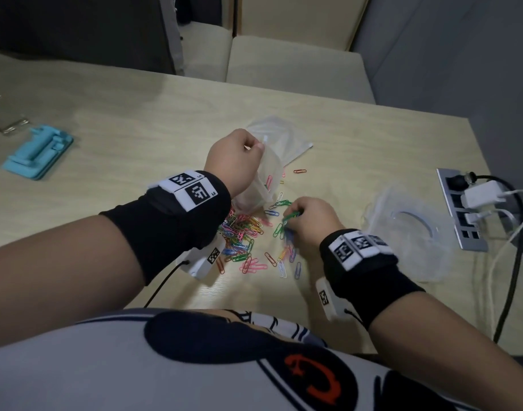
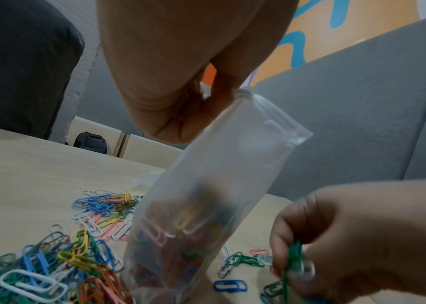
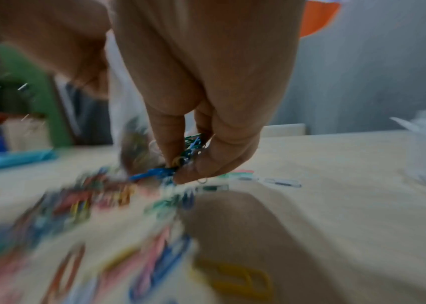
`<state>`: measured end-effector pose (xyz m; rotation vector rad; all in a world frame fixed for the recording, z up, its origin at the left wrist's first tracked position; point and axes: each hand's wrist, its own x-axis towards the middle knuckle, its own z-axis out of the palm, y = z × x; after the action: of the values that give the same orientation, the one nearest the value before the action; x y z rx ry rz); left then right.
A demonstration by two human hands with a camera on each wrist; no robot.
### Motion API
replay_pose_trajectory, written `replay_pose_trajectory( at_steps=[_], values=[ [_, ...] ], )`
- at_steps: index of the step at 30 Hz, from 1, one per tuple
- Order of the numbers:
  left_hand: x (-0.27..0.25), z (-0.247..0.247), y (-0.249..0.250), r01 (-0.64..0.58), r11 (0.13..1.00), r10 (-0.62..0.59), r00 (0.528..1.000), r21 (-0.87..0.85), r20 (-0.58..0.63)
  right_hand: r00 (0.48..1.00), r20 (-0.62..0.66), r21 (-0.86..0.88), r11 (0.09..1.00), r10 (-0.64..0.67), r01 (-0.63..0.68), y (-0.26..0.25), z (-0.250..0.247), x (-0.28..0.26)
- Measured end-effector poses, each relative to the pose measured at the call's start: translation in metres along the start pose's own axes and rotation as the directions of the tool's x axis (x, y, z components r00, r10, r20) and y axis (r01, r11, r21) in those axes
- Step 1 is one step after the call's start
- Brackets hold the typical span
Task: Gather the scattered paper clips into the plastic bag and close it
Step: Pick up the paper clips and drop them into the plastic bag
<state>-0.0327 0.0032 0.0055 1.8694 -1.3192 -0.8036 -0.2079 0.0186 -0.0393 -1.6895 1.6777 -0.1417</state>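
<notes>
My left hand (image 1: 248, 146) (image 2: 201, 96) pinches the top edge of a clear zip bag (image 1: 264, 179) (image 2: 206, 195) and holds it upright on the table; several coloured clips sit inside it. A heap of coloured paper clips (image 1: 239, 232) (image 2: 58, 261) lies at the bag's foot, with loose ones spread to the right. Just right of the bag, my right hand (image 1: 298, 215) (image 3: 188, 162) pinches a small bunch of green and blue clips (image 1: 287, 221) (image 2: 293, 259) (image 3: 191, 148) slightly above the table. The right wrist view is blurred.
More clear plastic bags (image 1: 411, 229) lie at the right, another (image 1: 278, 134) behind the held one. A power strip (image 1: 461, 209) with plugs and cables sits at the right edge. A blue plastic holder (image 1: 38, 152) lies far left on the wooden table (image 1: 136, 129).
</notes>
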Motion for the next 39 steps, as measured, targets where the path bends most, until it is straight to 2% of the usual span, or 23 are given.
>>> replay_pose_trajectory(
  at_steps=[3,6,8,10,11,13,15,18,24,27,29,31,32,34,36,37,39],
  values=[
    [0.001,0.001,0.001,-0.008,1.0,0.008,1.0,-0.006,0.002,0.997,-0.044,0.375,0.926,0.067,-0.046,-0.011,-0.021,0.0],
    [0.002,0.003,0.001,-0.012,1.0,0.012,1.0,-0.017,0.005,0.997,-0.065,0.694,0.72,0.046,0.012,-0.03,-0.043,-0.006],
    [0.002,0.004,0.001,-0.012,0.999,0.013,1.0,-0.035,0.014,0.999,-0.038,0.826,0.563,-0.011,0.038,-0.043,-0.053,-0.011],
    [0.001,0.005,0.002,-0.021,0.999,0.022,1.0,-0.035,0.017,0.997,0.023,0.867,0.499,-0.067,0.014,-0.055,-0.058,-0.014],
    [0.0,0.005,0.003,-0.03,0.999,0.03,0.999,-0.03,0.017,0.995,0.057,0.856,0.517,-0.08,-0.008,-0.06,-0.058,-0.015],
    [0.0,0.005,0.005,-0.044,0.999,0.044,0.999,-0.016,0.015,0.993,0.098,0.772,0.635,-0.064,-0.035,-0.07,-0.055,-0.016],
    [0.0,0.004,0.005,-0.044,0.999,0.044,0.999,-0.018,0.016,0.998,0.065,0.661,0.75,-0.016,-0.031,-0.074,-0.05,-0.011],
    [0.0,0.003,0.003,-0.028,0.999,0.029,0.999,-0.038,0.021,1.0,0.01,0.519,0.854,0.018,-0.021,-0.082,-0.048,-0.006],
    [0.004,-0.002,-0.002,-0.011,0.998,0.011,1.0,-0.066,0.008,0.991,0.108,0.335,0.941,-0.078,0.037,-0.096,-0.053,-0.004],
    [0.008,-0.005,-0.004,0.023,0.996,-0.024,1.0,-0.084,-0.011,0.994,0.015,0.497,0.864,-0.105,0.084,-0.1,-0.054,-0.006],
    [0.009,-0.008,-0.005,0.048,0.993,-0.052,0.998,-0.106,-0.035,0.984,-0.142,0.534,0.829,-0.105,0.165,-0.096,-0.05,-0.005],
    [0.011,-0.012,-0.007,0.058,0.991,-0.065,0.996,-0.118,-0.061,0.966,-0.254,0.479,0.86,-0.056,0.176,-0.085,-0.039,0.001],
    [0.011,-0.014,-0.009,0.059,0.989,-0.07,0.995,-0.133,-0.074,0.967,-0.255,0.417,0.898,-0.032,0.139,-0.078,-0.031,0.004],
    [0.011,-0.017,-0.008,0.064,0.987,-0.079,0.992,-0.149,-0.097,0.989,-0.146,0.214,0.976,0.006,0.026,-0.063,-0.011,0.007],
    [0.012,-0.02,-0.008,0.055,0.986,-0.076,0.989,-0.157,-0.129,0.999,-0.034,0.001,1.0,0.009,-0.009,-0.051,0.009,0.004],
    [0.013,-0.022,-0.008,0.046,0.987,-0.067,0.988,-0.151,-0.141,0.999,0.003,-0.073,0.997,-0.032,0.032,-0.049,0.018,0.002],
    [0.013,-0.025,-0.007,0.031,0.992,-0.05,0.986,-0.119,-0.162,0.973,0.12,-0.218,0.951,-0.196,0.218,-0.046,0.035,-0.006]
  ],
)
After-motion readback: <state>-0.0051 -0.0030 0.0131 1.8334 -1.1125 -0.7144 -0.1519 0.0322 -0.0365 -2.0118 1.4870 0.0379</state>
